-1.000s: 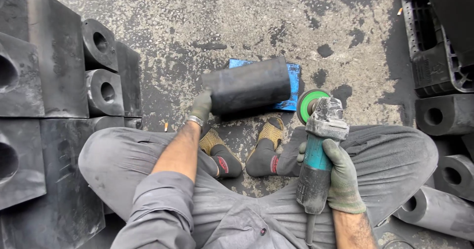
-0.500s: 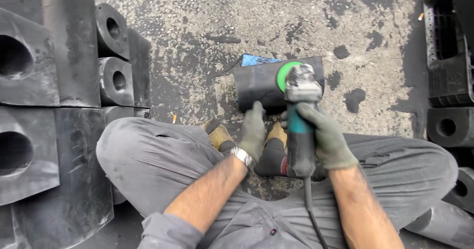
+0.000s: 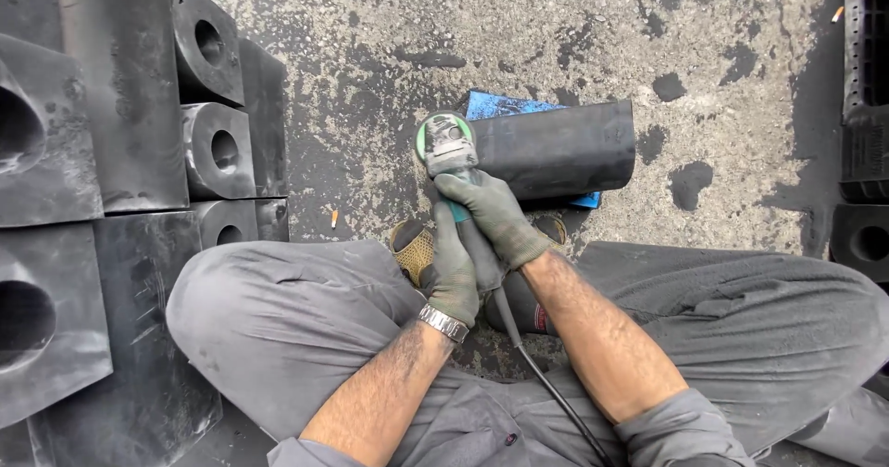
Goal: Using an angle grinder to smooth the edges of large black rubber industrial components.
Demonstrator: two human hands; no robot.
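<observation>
At my far left stand the stacked black blocks (image 3: pixel 120 134), each with a round hole through it, set close together against one another and well apart from where I work. A cigarette butt (image 3: pixel 333 218) lies on the stained concrete floor (image 3: pixel 574 32) just beside them.

I sit cross-legged, knees spread, so the work lies between my legs and in easy reach of both arms. My left hand (image 3: pixel 452 268), gloved, with a watch (image 3: pixel 443 323) at the wrist, is wrapped shut around the rear of the grinder (image 3: pixel 456 166), low on the handle; I judge it is there to steady the tail and guide the tool. My right hand (image 3: pixel 495 215), also gloved, is clamped over the body nearer the head, pressing it forward. The cord (image 3: pixel 537 374) trails back between my arms, out of the way of the disc.

The grinder's green-guarded head meets the left end of the black cylinder (image 3: pixel 556 148), which lies on its side on the floor, right in front of my shoes (image 3: pixel 414 249). A blue sheet (image 3: pixel 495 106) lies under it, likely as a pad. Whether the disc actually touches the end face, I cannot tell.

At the far right edge sit more dark parts (image 3: pixel 866 152).
</observation>
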